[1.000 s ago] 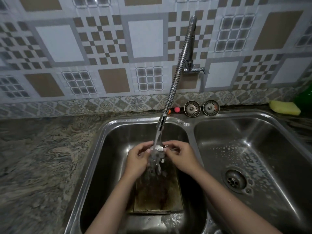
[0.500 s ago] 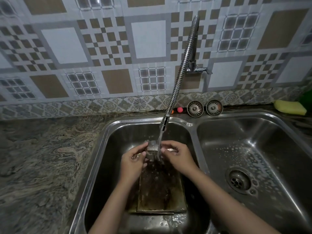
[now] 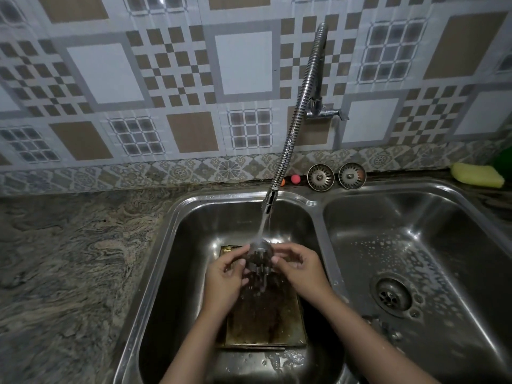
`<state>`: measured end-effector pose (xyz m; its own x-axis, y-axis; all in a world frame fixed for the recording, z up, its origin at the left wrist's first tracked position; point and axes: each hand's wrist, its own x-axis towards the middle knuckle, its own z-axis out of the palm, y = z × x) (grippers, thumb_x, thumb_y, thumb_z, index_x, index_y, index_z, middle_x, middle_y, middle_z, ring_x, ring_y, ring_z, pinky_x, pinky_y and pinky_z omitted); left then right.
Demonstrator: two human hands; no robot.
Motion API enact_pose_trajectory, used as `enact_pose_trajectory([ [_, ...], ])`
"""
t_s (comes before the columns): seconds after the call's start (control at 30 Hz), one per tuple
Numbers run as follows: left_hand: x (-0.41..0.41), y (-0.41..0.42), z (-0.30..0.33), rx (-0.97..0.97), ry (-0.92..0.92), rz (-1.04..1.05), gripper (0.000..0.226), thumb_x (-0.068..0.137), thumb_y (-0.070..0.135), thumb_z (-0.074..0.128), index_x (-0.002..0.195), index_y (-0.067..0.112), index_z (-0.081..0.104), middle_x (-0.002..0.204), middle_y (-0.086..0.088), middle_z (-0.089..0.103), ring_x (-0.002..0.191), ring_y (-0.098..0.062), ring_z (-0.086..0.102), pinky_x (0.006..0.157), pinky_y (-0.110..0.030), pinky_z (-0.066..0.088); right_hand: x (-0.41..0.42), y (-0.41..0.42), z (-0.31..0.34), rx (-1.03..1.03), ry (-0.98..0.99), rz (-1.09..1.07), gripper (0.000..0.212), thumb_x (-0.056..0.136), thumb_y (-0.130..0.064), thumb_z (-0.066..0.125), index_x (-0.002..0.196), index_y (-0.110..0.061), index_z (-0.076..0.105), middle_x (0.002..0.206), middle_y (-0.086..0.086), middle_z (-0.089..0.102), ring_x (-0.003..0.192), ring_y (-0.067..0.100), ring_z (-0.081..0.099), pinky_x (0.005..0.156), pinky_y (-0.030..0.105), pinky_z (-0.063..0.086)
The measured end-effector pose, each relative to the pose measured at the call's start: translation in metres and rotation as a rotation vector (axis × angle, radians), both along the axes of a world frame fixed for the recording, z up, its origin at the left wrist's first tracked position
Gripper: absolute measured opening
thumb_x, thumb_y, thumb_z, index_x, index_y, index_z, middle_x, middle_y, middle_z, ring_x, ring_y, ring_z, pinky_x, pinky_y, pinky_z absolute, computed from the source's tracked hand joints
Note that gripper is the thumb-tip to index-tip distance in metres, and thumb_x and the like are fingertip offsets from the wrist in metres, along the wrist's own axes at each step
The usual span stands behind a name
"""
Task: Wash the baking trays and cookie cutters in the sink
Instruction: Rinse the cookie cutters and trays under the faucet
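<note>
Your left hand point(image 3: 224, 275) and right hand point(image 3: 299, 268) pinch a round metal cookie cutter point(image 3: 259, 257) between curled fingertips, under the faucet point(image 3: 293, 128) stream in the left basin point(image 3: 177, 245). A stained baking tray point(image 3: 266, 322) lies beneath, toward 6 o'clock. A yellow sponge point(image 3: 477, 175) sits at 2 o'clock.

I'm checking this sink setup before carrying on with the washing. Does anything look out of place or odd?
Two things stand out. Both sink strainers sit on the ledge behind the basins instead of in the drains, so the right basin's drain is uncovered. The baking tray in the left basin looks heavily browned and stained.
</note>
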<state>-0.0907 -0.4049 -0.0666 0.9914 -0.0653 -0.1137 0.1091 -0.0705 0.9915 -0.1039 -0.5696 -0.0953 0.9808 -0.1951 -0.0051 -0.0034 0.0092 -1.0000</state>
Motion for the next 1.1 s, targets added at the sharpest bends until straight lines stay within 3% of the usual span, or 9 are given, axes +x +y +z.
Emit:
enact_pose_trajectory([
  [0.13, 0.001, -0.014, 0.0, -0.041, 0.025, 0.013, 0.031, 0.09, -0.002, 0.055, 0.101, 0.025, 0.068, 0.099, 0.001, 0.071, 0.077, -0.008, 0.071, 0.06, -0.018, 0.055, -0.007, -0.012, 0.0, 0.022, -0.014, -0.062, 0.024, 0.083, 0.001, 0.067, 0.103, -0.011, 0.068, 0.095, 0.009, 0.071, 0.08, 0.014, 0.071, 0.074, 0.025, 0.058],
  [0.27, 0.005, -0.022, 0.002, -0.059, 0.021, 0.017, 0.028, 0.09, -0.003, 0.055, 0.093, 0.022, 0.068, 0.095, -0.002, 0.07, 0.071, -0.004, 0.07, 0.058, -0.016, 0.055, -0.005, -0.018, -0.002, 0.003, -0.025, -0.09, 0.023, 0.083, -0.002, 0.068, 0.103, -0.014, 0.069, 0.096, 0.009, 0.072, 0.085, 0.018, 0.071, 0.079, 0.032, 0.058],
  [0.47, 0.014, -0.007, 0.002, -0.13, 0.001, 0.125, 0.026, 0.09, -0.004, 0.053, 0.107, 0.012, 0.066, 0.085, -0.005, 0.072, 0.061, -0.006, 0.067, 0.051, -0.017, 0.052, 0.017, 0.002, 0.013, -0.12, -0.068, -0.066, 0.023, 0.082, -0.008, 0.071, 0.095, -0.027, 0.069, 0.092, 0.002, 0.071, 0.085, 0.009, 0.068, 0.075, 0.025, 0.055],
  [0.53, 0.015, 0.002, -0.001, -0.145, -0.003, 0.164, 0.027, 0.09, -0.003, 0.053, 0.106, 0.015, 0.066, 0.083, 0.001, 0.074, 0.066, -0.005, 0.068, 0.056, -0.015, 0.054, 0.024, 0.008, 0.019, -0.176, -0.069, -0.044, 0.021, 0.081, -0.012, 0.072, 0.095, -0.029, 0.069, 0.092, -0.005, 0.07, 0.088, 0.005, 0.067, 0.077, 0.023, 0.055],
  [0.6, 0.013, 0.01, -0.005, -0.12, 0.023, 0.17, 0.027, 0.091, 0.001, 0.054, 0.106, 0.019, 0.067, 0.094, 0.001, 0.073, 0.08, -0.01, 0.071, 0.068, -0.02, 0.057, 0.026, 0.009, 0.027, -0.217, -0.071, -0.033, 0.02, 0.082, -0.014, 0.071, 0.095, -0.028, 0.07, 0.092, -0.009, 0.07, 0.089, 0.003, 0.066, 0.079, 0.022, 0.055],
  [0.73, 0.002, 0.019, -0.019, 0.229, 0.087, 0.125, 0.024, 0.091, 0.007, 0.057, 0.113, 0.015, 0.063, 0.11, 0.0, 0.064, 0.089, -0.003, 0.06, 0.082, -0.022, 0.049, 0.01, -0.012, 0.047, -0.202, -0.126, -0.062, 0.02, 0.083, -0.009, 0.07, 0.097, -0.023, 0.071, 0.095, -0.004, 0.071, 0.083, 0.006, 0.066, 0.071, 0.016, 0.052],
  [0.8, -0.002, 0.02, -0.033, 0.406, 0.22, 0.013, 0.03, 0.091, 0.012, 0.059, 0.12, 0.014, 0.059, 0.119, -0.002, 0.06, 0.098, -0.009, 0.055, 0.085, -0.024, 0.045, -0.007, -0.036, 0.052, -0.221, -0.141, -0.099, 0.02, 0.083, -0.008, 0.07, 0.098, -0.022, 0.072, 0.094, -0.002, 0.071, 0.074, 0.008, 0.066, 0.065, 0.017, 0.052],
  [0.97, -0.01, 0.02, -0.055, 0.66, 0.481, -0.263, 0.034, 0.09, 0.022, 0.061, 0.122, 0.014, 0.054, 0.117, -0.005, 0.058, 0.112, -0.023, 0.055, 0.09, -0.029, 0.045, -0.055, -0.113, 0.035, -0.323, 0.015, -0.323, 0.021, 0.081, -0.003, 0.07, 0.09, -0.022, 0.071, 0.086, 0.002, 0.072, 0.078, 0.022, 0.071, 0.073, 0.033, 0.059],
  [1.1, -0.007, 0.016, -0.06, 0.745, 0.42, -0.204, 0.01, 0.087, 0.019, 0.062, 0.096, 0.017, 0.057, 0.097, -0.005, 0.061, 0.099, -0.025, 0.059, 0.08, -0.029, 0.046, -0.091, -0.159, 0.0, -0.629, 0.29, -0.384, 0.022, 0.078, 0.001, 0.067, 0.081, -0.02, 0.073, 0.073, -0.001, 0.069, 0.067, 0.015, 0.063, 0.062, 0.012, 0.046],
])
